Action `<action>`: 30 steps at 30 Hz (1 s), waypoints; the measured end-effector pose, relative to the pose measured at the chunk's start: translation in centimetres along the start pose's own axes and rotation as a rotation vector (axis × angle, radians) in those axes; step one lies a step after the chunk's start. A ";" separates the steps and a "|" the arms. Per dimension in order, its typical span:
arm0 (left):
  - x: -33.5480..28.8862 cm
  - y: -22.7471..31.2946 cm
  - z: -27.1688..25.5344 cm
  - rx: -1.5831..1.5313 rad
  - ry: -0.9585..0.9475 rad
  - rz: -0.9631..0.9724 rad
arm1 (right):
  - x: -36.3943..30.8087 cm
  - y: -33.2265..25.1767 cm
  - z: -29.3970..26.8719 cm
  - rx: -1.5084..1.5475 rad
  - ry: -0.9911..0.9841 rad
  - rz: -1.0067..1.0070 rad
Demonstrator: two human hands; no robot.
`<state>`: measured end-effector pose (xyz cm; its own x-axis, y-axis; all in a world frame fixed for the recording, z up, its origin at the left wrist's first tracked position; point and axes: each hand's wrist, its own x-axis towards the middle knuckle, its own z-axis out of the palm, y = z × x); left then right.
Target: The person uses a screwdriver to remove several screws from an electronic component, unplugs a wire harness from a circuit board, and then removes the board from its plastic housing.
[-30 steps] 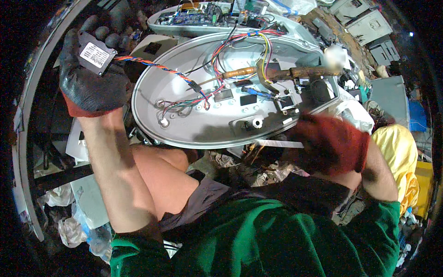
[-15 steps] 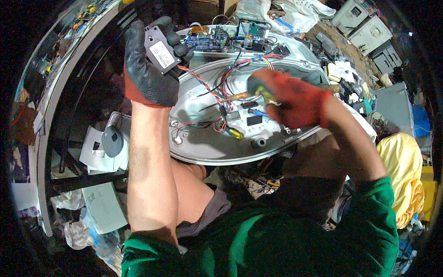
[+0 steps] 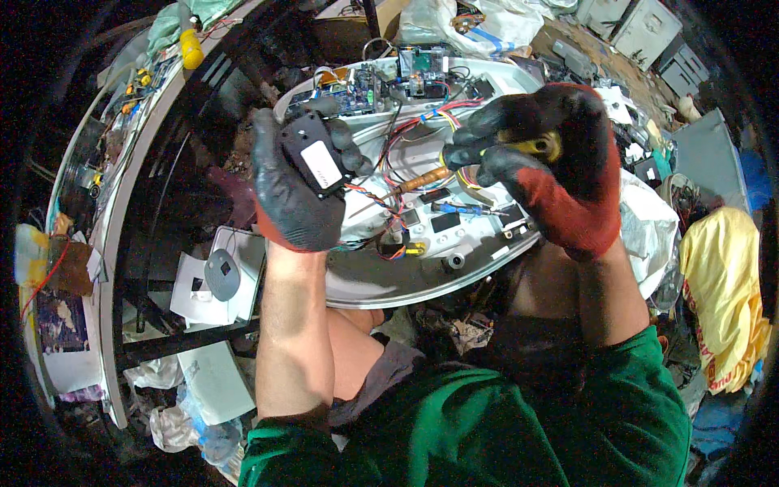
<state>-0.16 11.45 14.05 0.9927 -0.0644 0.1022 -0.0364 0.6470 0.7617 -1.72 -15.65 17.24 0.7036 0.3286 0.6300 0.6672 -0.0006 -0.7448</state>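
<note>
My left hand [image 3: 300,191], in a black and red work glove, is closed around a black plastic module [image 3: 304,134] with a white label. Orange and blue wires [image 3: 365,193] run from the module down into a grey-white shell [image 3: 381,288]. Over the shell's right side, my right hand [image 3: 560,174], gloved alike, is closed on a yellow-handled tool [image 3: 540,146]; its working end is hidden. Inside the shell lie a wooden-handled tool [image 3: 423,180], a blue-handled tool [image 3: 461,208] and bundles of coloured wires [image 3: 396,166].
Blue circuit boards [image 3: 349,93] sit at the shell's far side. A black frame with a curved pale edge [image 3: 122,211] stands on the left. White casing parts [image 3: 215,385] and plastic bags lie lower left. A yellow sack [image 3: 718,292] and a grey bin [image 3: 707,154] are on the right.
My right hand has moved right and turned, so its black palm and the tool's yellow handle show. The module is tilted differently in my left hand. The whole view has shifted.
</note>
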 end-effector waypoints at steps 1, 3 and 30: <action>0.2 0.2 -0.5 -0.041 -0.097 0.004 | -0.2 -1.0 0.5 0.085 0.064 0.026; -0.4 1.0 -0.7 0.011 0.029 0.087 | -0.6 -2.2 1.4 0.118 0.182 0.072; -1.3 1.7 -0.8 -0.036 0.165 0.132 | -0.3 -1.5 1.2 -0.161 -0.019 0.036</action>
<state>-1.42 13.23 14.67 0.9850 0.1466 0.0912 -0.1665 0.6682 0.7251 -3.25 -14.58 17.85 0.7241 0.3435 0.5980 0.6732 -0.1639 -0.7210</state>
